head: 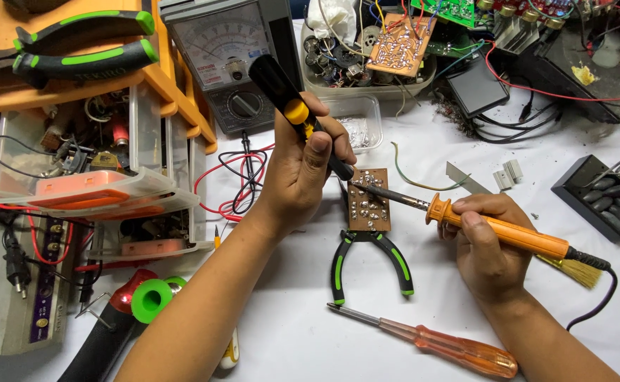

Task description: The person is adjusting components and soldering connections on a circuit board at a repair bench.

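My left hand (301,170) grips a black desoldering pump with a yellow button (289,99), its tip pointing down at a small brown circuit board (368,209). In my right hand (485,244) is an orange-handled soldering iron (497,230), its metal tip resting on the top of the same board. The board lies solder side up on the white table, partly over a pair of black and green pliers (370,262).
An orange-handled screwdriver (437,343) lies near the front. An analog multimeter (229,56) stands behind, an orange and clear parts drawer (98,141) at left. Behind lie a tray of parts with another board (398,46), a brush (578,269) and a black holder (607,194).
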